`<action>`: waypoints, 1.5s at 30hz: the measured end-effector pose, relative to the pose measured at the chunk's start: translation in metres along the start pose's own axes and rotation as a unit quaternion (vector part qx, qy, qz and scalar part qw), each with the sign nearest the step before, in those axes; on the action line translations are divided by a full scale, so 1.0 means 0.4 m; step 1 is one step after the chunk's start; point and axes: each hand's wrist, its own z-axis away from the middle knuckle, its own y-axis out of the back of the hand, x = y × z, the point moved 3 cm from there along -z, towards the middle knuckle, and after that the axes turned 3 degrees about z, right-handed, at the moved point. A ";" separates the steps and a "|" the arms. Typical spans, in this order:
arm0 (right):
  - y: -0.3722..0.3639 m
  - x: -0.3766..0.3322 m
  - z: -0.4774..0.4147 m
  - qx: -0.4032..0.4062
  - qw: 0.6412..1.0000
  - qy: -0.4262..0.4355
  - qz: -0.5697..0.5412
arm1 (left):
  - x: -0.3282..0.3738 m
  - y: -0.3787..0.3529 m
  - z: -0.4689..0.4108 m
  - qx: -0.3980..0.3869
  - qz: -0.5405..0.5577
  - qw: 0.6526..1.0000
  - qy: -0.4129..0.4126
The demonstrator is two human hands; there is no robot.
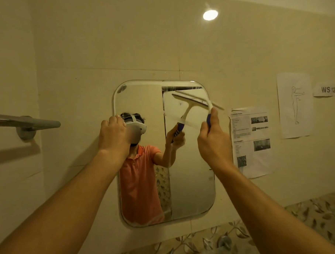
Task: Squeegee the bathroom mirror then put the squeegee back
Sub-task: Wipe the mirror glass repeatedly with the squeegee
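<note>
A towel bar (25,121) is mounted at far left. The left hand (114,136) is set on the mirror's (191,185) left edge, fingers bent; whether it is gripped cannot be told. At the mirror's upper right, the squeegee (209,117) is gripped by the handle in the right hand (214,140).

Squeegee (208,118) blade blurred; handle hidden — inside right hand (213,136)

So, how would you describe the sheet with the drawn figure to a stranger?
Find the mirror on the wall; three papers hang to its right. The sheet is the tall middle one, above the page with photos and beside the small WS 12 label. It alone shows just an outline figure.
</note>
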 end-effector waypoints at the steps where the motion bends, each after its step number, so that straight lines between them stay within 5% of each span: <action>1: 0.007 -0.017 -0.029 0.012 1.000 0.005 -0.008 | 0.001 0.000 0.000 0.000 -0.002 1.000 -0.002; 7: 0.019 -0.080 -0.127 0.004 1.000 -0.011 0.009 | 0.001 0.000 0.003 0.006 -0.010 1.000 0.001; 19: -0.064 0.011 0.145 -0.053 0.998 -0.027 0.035 | 0.000 0.001 0.003 0.004 -0.006 1.000 0.003; 25: -0.010 -0.043 0.012 0.001 1.000 0.014 -0.026 | -0.002 0.001 0.005 0.005 0.003 1.000 0.009; 31: 0.006 -0.135 -0.106 0.002 0.999 0.029 0.030 | -0.003 0.000 0.004 -0.003 -0.010 1.000 0.004; 45: -0.100 -0.041 0.178 -0.061 0.998 -0.012 0.031 | 0.000 0.006 0.004 -0.001 -0.013 1.000 0.000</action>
